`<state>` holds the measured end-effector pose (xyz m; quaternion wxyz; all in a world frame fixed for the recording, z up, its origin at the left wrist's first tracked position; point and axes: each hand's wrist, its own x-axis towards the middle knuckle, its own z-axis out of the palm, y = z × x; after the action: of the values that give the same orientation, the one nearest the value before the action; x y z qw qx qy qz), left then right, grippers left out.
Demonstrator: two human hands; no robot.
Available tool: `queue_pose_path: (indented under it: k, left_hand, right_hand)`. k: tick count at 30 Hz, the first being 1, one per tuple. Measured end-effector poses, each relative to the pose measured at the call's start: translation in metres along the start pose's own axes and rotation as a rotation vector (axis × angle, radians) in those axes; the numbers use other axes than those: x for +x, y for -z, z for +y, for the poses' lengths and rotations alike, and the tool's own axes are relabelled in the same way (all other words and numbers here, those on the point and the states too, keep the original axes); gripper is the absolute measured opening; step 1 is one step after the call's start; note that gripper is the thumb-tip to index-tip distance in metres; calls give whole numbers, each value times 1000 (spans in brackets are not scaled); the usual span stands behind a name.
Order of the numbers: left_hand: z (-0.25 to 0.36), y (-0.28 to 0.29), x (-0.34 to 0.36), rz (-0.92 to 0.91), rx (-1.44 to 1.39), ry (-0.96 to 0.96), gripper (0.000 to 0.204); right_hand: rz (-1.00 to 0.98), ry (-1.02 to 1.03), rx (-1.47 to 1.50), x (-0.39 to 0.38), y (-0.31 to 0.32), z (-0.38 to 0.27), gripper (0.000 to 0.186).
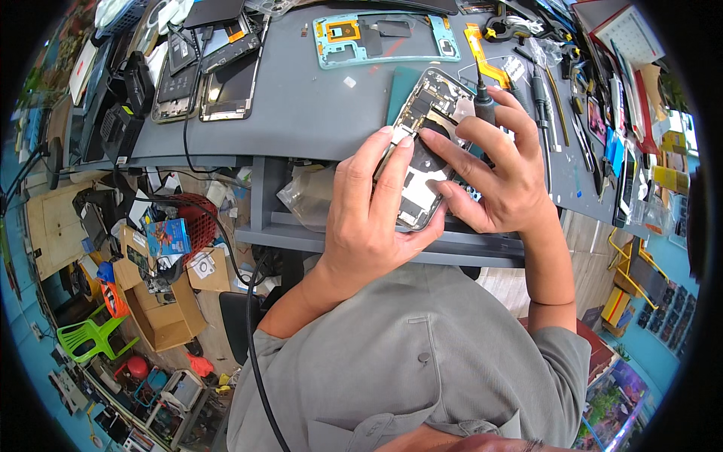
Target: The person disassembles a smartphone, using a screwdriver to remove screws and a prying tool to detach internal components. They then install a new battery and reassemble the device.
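An opened smartphone (pixel 423 162) is tilted at the desk's front edge, its circuit board and inner parts facing up. My left hand (pixel 369 200) grips it from the left, thumb along the lower edge and two fingertips pressed on the board. Over its right side is my right hand (pixel 501 162), with the index fingertip on the middle of the phone and the thumb near its lower right. A dark screwdriver (pixel 484 109) is tucked among the right hand's fingers, its thin shaft pointing away from me. Part of its handle is hidden by the fingers.
A teal pad (pixel 403 87) lies partly under the phone. Beyond are a light-blue phone frame (pixel 388 38) and an orange flex cable (pixel 486 56). Dismantled phones (pixel 230 83) lie at left, hand tools (pixel 541 98) at right. A black cable (pixel 252 346) hangs by my left side.
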<state>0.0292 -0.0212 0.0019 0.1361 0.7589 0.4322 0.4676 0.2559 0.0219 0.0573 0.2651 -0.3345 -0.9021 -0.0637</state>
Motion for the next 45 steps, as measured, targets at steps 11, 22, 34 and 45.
queue_pose_path:
  k: [11,22,34,45]
  left_hand:
    - [-1,0,1,0,-16,7,82]
    - [-5,-3,-2,10,-49,-4,84]
    - [-2,-1,-1,-2,29,-23,84]
    - [-1,-3,-1,7,53,-30,80]
  right_hand:
    - [-24,-5,1,2,1,-1,49]
    - [-17,-15,25,2,1,-1,48]
    - [-18,-15,44,2,0,0,46]
    - [-3,-40,12,0,0,-1,48]
